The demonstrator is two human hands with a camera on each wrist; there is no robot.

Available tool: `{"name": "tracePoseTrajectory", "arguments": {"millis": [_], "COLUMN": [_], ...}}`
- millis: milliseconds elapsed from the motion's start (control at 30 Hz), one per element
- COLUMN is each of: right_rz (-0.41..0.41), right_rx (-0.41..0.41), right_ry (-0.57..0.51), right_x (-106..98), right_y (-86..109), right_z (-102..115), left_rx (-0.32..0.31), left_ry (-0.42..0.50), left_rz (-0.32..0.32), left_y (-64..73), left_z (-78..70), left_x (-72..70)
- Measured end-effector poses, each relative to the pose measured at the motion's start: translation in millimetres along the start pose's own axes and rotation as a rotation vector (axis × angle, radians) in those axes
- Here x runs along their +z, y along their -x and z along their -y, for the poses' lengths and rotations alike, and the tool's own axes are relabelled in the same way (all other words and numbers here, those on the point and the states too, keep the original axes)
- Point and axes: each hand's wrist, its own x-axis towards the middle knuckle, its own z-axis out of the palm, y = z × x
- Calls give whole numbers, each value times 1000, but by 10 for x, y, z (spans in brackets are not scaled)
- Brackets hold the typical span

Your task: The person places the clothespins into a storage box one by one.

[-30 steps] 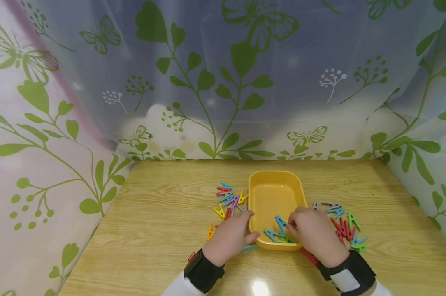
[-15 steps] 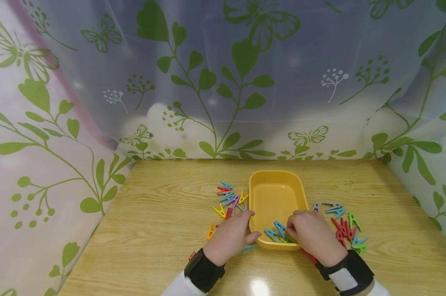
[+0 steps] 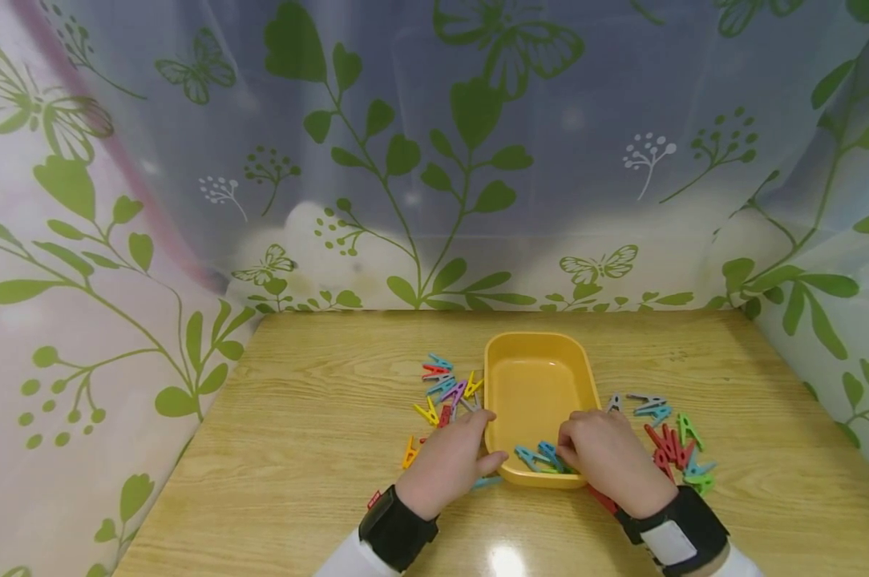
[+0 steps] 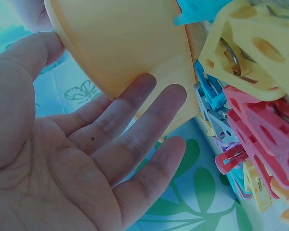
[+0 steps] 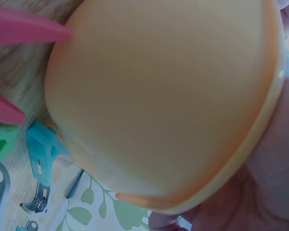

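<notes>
In the head view, a yellow plastic basin stands on the wooden table. My left hand is beside its left wall, thumb and fingertips at the rim. In the left wrist view the fingers are spread and nearly straight against the basin's outside. My right hand reaches over the right rim with curled fingers, pinching a blue clothespin low inside the basin. A lighter blue clothespin and some green lie beside it. The right fingertips are hidden behind the hand and, in the right wrist view, behind the basin wall.
Loose clothespins in several colours lie left of the basin, partly under the left hand. Another group, with red clothespins, lies on the right. A patterned curtain hangs behind the table.
The blue clothespin has sunk and tipped from nearly upright to lying low beside the others. The right hand dipped slightly with it; the left hand and basin stayed put.
</notes>
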Motion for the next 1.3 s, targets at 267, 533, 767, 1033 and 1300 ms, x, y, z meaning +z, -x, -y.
{"name": "tracePoseTrajectory", "arguments": {"millis": [267, 533, 767, 1033, 1300], "right_rz": [-67, -207, -47, 80, 150], "right_rx": [58, 269, 379, 394, 421], "right_ry": [-60, -134, -158, -153, -167], "right_x": [-84, -182, -140, -54, 15], "right_y": [-18, -24, -1, -11, -6], "right_z": [-55, -419, -688, -794, -828], "left_rx": [1, 15, 17, 21, 26], "left_ry": [-8, 6, 3, 9, 8], "left_rz": [0, -5, -4, -7, -8], "left_y": [2, -14, -18, -17, -17], "left_z": [0, 10, 15, 21, 21], "left_x": [2, 18, 28, 31, 23]}}
